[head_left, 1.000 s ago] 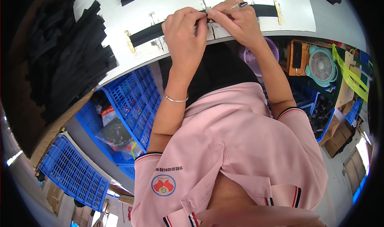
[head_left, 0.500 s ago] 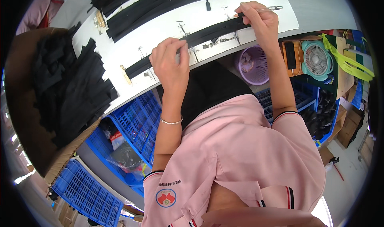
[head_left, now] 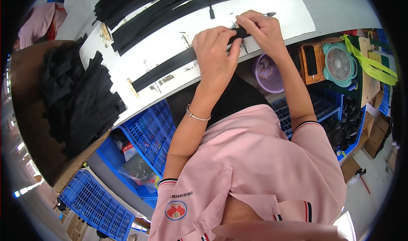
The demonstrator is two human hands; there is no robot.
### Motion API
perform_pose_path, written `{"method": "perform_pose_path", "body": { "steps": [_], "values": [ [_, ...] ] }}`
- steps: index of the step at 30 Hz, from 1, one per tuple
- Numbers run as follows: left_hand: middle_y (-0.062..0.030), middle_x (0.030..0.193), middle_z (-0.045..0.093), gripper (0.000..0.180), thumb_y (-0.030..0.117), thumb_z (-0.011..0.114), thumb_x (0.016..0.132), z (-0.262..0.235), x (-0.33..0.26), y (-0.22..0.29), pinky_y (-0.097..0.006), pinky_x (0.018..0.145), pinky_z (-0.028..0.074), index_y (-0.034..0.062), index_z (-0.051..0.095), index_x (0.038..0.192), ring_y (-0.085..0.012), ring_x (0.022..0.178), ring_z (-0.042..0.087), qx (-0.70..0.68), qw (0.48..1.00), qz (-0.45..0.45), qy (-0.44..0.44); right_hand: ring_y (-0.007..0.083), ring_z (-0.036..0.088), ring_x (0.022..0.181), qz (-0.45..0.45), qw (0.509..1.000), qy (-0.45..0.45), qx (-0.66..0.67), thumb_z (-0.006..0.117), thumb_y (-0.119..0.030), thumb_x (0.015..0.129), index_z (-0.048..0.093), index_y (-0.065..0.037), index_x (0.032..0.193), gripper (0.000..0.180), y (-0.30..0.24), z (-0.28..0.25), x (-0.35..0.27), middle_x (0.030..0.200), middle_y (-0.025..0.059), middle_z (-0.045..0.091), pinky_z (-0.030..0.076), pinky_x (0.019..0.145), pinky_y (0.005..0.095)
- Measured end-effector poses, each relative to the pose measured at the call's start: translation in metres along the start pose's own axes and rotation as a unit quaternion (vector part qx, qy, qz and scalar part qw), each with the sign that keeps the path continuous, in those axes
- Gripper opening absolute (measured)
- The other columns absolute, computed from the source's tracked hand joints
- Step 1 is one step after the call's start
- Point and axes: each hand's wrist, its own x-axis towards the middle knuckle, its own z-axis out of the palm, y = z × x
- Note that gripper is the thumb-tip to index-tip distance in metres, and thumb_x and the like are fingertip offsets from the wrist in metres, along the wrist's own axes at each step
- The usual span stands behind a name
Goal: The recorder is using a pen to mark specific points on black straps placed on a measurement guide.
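A long black fabric strip [head_left: 165, 68] lies along the front of the white tabletop, its left end by a small tan block [head_left: 133, 88]. My left hand [head_left: 215, 50] is bent over the strip toward its right end, thumb on the near side and fingers on the far side. My right hand [head_left: 265, 33] is closed around a pen [head_left: 269, 14], whose end pokes out past the knuckles. Its fingertips meet the strip close to my left fingers. The pen's other end is hidden by the hand.
More black strips [head_left: 157, 26] lie farther back, with a short black tab [head_left: 211, 12] beside them. An open carton [head_left: 29, 126] of black pieces stands left. Right of my lap are a purple basket [head_left: 270, 77], a phone [head_left: 311, 59] and a turquoise fan [head_left: 338, 62]. Blue crates [head_left: 146, 128] sit below.
My left hand has slid right along the strip, and my right hand has come left and slightly down toward it. The pen has turned with the right hand and shows less.
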Motion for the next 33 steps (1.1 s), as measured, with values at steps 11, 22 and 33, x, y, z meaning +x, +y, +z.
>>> {"method": "perform_pose_path", "body": {
  "steps": [11, 22, 33],
  "values": [
    [-0.0007, 0.100, 0.072, 0.012, 0.011, 0.080, 0.082, 0.008, -0.002, -0.003, -0.037, 0.096, 0.042, 0.0094, 0.078, 0.093, -0.0230, 0.100, 0.062, 0.008, 1.000, -0.022, 0.012, 0.0175, 0.061, 0.059, -0.095, 0.985, -0.007, -0.144, 0.068, -0.019, 0.098, 0.077, -0.006, 0.098, 0.016, 0.008, 0.000, 0.000, 0.086, 0.0034, 0.074, 0.047, 0.056, 0.0258],
    [0.0000, 0.100, 0.072, 0.012, 0.011, 0.080, 0.081, 0.011, -0.005, -0.005, -0.037, 0.096, 0.042, 0.0110, 0.077, 0.092, -0.0226, 0.100, 0.062, 0.026, 0.999, -0.001, 0.029, 0.0106, 0.064, 0.064, -0.012, 0.999, -0.046, 0.022, 0.069, -0.024, 0.098, 0.075, -0.001, 0.086, 0.026, 0.003, -0.008, -0.006, 0.070, 0.0056, 0.070, 0.049, 0.060, 0.0266],
    [-0.0038, 0.095, 0.072, 0.012, 0.010, 0.080, 0.079, 0.004, 0.005, -0.005, -0.041, 0.089, 0.045, 0.0098, 0.074, 0.089, -0.0267, 0.094, 0.066, 0.000, 1.000, 0.007, 0.028, 0.0281, 0.061, 0.061, -0.146, 0.976, -0.053, -0.152, 0.069, -0.022, 0.093, 0.072, -0.006, 0.083, 0.020, 0.009, -0.007, 0.001, 0.071, 0.0071, 0.068, 0.046, 0.059, 0.0376]
  ]
}}
